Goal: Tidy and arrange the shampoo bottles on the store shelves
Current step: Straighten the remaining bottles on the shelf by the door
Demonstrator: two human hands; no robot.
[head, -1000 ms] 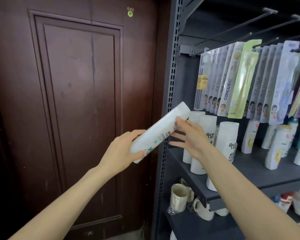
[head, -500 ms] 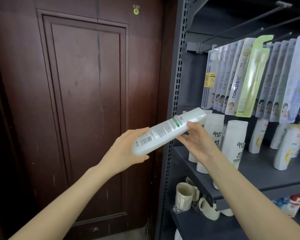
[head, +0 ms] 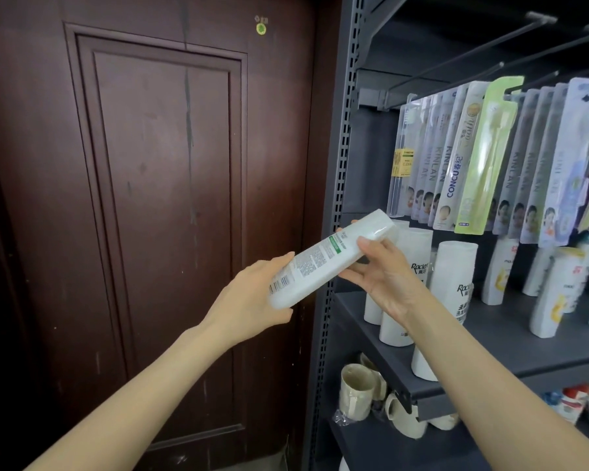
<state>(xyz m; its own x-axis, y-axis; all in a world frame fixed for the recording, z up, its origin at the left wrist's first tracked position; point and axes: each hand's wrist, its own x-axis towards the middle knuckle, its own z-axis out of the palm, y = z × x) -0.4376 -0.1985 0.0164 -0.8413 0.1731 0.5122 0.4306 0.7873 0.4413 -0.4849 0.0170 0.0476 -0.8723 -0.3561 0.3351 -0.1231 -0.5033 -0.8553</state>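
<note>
Head view: bottle held slanted beside the shelf

I see my left hand (head: 252,297) curled round the low end of the white bottle (head: 332,263), my right hand (head: 383,270) pinching its raised end. It hangs just left of the shelf (head: 510,345), in front of the door (head: 157,198).

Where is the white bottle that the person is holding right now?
In the head view the white bottle lies tilted in mid-air between the brown door and the shelf's left upright, gripped by the left hand low and the right hand high.
</note>
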